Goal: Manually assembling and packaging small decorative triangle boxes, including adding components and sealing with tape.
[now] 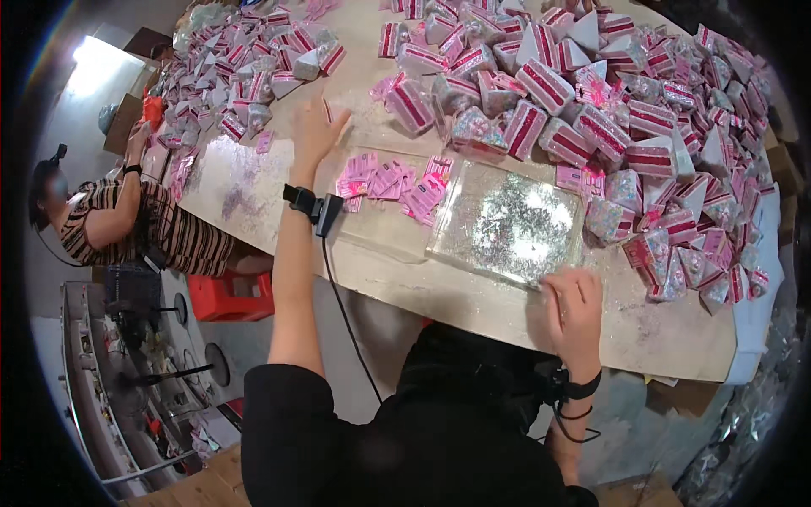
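On the table [473, 302], left of heaped toy cake slices [583, 127], a flat, clear, silver-speckled tray [507, 221] is laid. By its near corner the right hand [579, 314] is blurred; the left hand [314, 135] is held thumb apart. Whether anything is pinched by either's fingers cannot be told.

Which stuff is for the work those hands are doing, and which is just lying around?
Seems part of the work:
Pink cards, loose on the table
Glittery tray, by the right hand
Cake-slice pieces, in big piles, one near the left hand

Probably just lying around:
Red stool, on the floor
Cardboard box, below the table's edge
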A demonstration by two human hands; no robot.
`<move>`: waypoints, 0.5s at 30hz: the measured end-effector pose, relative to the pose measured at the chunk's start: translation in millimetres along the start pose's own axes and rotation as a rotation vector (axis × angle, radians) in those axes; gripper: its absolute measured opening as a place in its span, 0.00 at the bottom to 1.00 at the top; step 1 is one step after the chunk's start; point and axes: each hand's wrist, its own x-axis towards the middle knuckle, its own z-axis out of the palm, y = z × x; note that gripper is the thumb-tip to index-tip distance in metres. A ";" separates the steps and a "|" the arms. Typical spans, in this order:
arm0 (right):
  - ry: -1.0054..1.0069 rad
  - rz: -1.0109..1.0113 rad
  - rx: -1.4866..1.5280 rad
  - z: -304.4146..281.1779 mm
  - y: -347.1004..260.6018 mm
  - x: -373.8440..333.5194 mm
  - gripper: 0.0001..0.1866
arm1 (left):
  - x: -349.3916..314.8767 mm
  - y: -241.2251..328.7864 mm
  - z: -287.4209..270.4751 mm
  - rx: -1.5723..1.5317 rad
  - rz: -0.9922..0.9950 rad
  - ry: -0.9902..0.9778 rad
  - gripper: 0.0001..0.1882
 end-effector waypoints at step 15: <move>-0.212 -0.011 -0.263 7.2 21.5 43.3 0.13 | -60.3 149.9 -143.2 -0.336 0.327 0.127 0.33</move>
